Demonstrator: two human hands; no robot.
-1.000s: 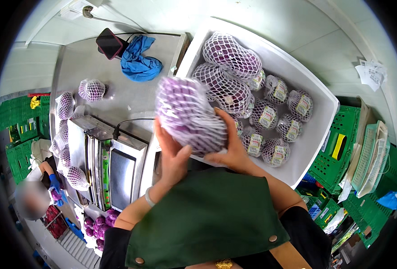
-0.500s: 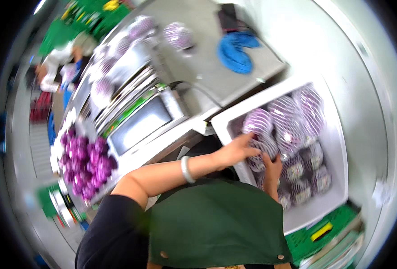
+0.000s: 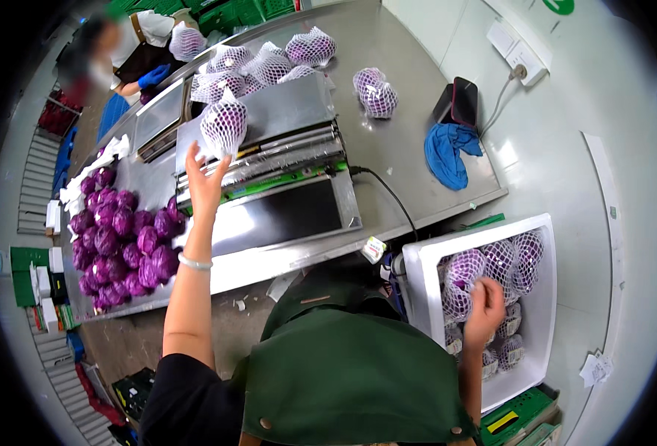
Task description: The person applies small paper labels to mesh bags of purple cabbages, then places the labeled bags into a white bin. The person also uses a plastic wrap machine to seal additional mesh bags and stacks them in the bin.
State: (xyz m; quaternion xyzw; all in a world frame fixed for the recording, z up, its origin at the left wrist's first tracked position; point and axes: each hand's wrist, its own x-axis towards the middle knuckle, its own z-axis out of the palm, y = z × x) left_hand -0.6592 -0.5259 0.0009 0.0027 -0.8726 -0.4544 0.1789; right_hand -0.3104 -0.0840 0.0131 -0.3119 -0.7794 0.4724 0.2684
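My left hand (image 3: 206, 182) reaches up over the wrapping machine (image 3: 269, 195), its fingers spread. Just beyond the fingertips stands a red cabbage in a white foam net (image 3: 224, 126); I cannot tell whether they touch it. My right hand (image 3: 486, 311) hangs over the white foam box (image 3: 426, 281) with its fingers curled together. What those fingers hold, if anything, is hidden. Beside them in the box lies a netted red cabbage (image 3: 465, 271), with several more around it. The lower ones look wrapped in film with labels.
Bare red cabbages (image 3: 124, 245) are heaped at the table's left. More netted cabbages (image 3: 267, 65) sit behind the machine. A blue cloth (image 3: 447, 156) and a power cable (image 3: 391, 189) lie on the right. Across the table, a co-worker's blue-gloved hand (image 3: 154, 75) shows. Green crates (image 3: 518, 409) stand below the box.
My left hand has left the box and moved up and left to the netted cabbage on the machine. The right hand stays over the box, its fingers now curled. My view has turned leftward.
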